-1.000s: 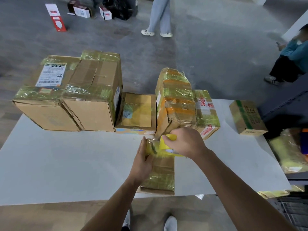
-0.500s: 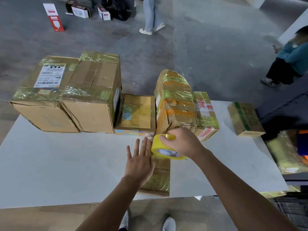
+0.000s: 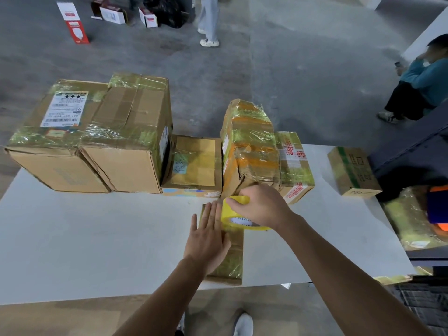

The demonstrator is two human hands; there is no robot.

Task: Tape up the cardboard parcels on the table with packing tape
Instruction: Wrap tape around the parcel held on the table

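Left hand point(image 3: 206, 241) slid forward, now flat, fingers spread on glossy-taped flat parcel point(image 3: 231, 263); right hand point(image 3: 263, 206) grips yellow tape roll point(image 3: 234, 215).

Seven brown cardboard parcels sit on the white desk point(image 3: 72, 238): two large boxes at the left point(image 3: 52, 141) point(image 3: 131, 141), a flat one point(image 3: 196, 166), a tall tape-wrapped one point(image 3: 249, 146), one with red print point(image 3: 294, 166), a small green-striped one at the right point(image 3: 354, 173), and a long flat one at the lower centre point(image 3: 234, 260). There is one roll of yellow packing tape point(image 3: 238, 215). On the floor in the upper left of the frame lie four small printed cartons point(image 3: 75, 23) point(image 3: 111, 14) point(image 3: 150, 19) point(image 3: 97, 6); two other people are in view, one at the top centre point(image 3: 209, 18) and one at the right edge point(image 3: 417, 86).
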